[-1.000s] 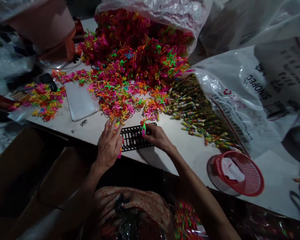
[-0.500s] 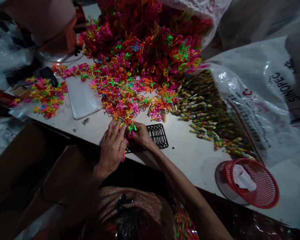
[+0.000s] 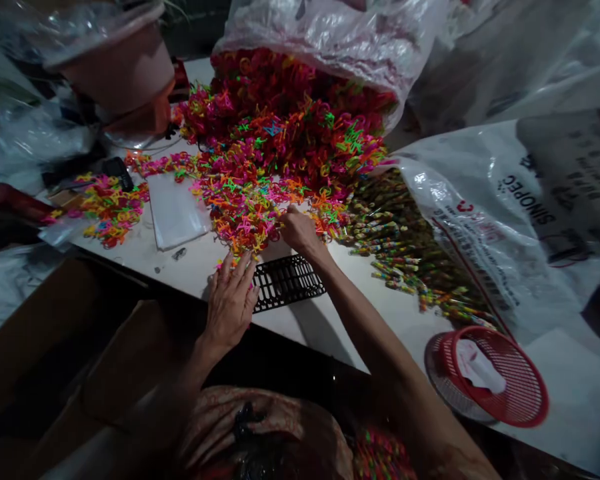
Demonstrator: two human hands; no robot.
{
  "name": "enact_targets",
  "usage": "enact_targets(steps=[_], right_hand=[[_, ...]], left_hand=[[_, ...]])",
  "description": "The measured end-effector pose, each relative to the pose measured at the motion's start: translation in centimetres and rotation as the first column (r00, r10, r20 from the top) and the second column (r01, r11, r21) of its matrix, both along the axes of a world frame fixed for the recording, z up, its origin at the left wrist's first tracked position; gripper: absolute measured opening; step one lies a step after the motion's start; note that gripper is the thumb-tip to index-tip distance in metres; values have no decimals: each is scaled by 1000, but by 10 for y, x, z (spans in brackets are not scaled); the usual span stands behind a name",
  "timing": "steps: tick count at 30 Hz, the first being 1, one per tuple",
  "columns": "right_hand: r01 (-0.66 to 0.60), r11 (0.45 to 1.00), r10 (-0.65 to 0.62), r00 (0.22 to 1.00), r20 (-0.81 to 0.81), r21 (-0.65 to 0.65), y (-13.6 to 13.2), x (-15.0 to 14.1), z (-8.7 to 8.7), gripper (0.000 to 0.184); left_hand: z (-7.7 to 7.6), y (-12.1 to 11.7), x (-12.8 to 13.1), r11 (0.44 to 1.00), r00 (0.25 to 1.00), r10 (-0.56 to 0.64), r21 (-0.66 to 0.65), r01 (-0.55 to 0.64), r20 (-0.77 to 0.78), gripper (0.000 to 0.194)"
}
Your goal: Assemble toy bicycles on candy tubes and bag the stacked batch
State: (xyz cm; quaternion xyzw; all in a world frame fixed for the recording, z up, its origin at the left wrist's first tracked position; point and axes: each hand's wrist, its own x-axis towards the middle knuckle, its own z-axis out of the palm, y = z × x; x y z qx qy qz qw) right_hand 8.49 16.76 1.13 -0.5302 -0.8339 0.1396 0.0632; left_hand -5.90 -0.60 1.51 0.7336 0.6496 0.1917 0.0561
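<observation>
My left hand [image 3: 231, 297] lies flat with its fingers stretched out over the left end of a black slotted plastic rack [image 3: 287, 283]. Bits of bright pink and orange plastic show around its fingers. Beyond the rack, my right hand [image 3: 301, 231] touches the near edge of a heap of small coloured plastic pieces [image 3: 245, 197]. Its fingers are curled in and partly hidden, so what they hold cannot be made out. The pieces are loop- and figure-like, in pink, red, orange, yellow and green.
A clear plastic bag [image 3: 330, 43] spills the heap at the back. Flat clear bags [image 3: 177, 212] lie left of it. Many wrapped sticks [image 3: 405, 227] lie at right beside a printed white bag [image 3: 485, 193]. A red mesh basket [image 3: 523, 373] stands front right, a pink bucket [image 3: 117, 70] back left.
My right hand has left the rack and moved forward to the heap, uncovering most of the rack. My left hand stays at the rack's left end. The camera view has shifted a little.
</observation>
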Motion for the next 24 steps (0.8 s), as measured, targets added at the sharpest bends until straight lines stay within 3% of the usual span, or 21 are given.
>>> enact_targets(steps=[3, 7, 9, 13, 20, 24], right_hand=[[-2, 1000, 1, 995, 101, 11, 11, -1, 6, 29], [103, 994, -96, 987, -129, 43, -11, 20, 4, 25], [78, 997, -79, 937, -340, -18, -31, 34, -1, 20], [-38, 981, -96, 759, -644, -191, -75, 44, -18, 14], [-44, 948, -233, 580, -781, -315, -123, 18, -36, 9], [-94, 942, -220, 556, -801, -323, -134, 9, -34, 17]], left_hand=[[-3, 1, 1, 1000, 999, 4, -6, -3, 43, 47], [-4, 1, 1, 1000, 997, -3, -7, 3, 76, 47], [-3, 1, 0, 1000, 996, -7, -2, 7, 85, 47], [-3, 1, -1, 1000, 996, -11, -1, 11, 91, 48], [-1, 1, -3, 1000, 997, -24, 10, 23, 79, 48], [0, 2, -4, 999, 996, -50, 19, 48, 77, 48]])
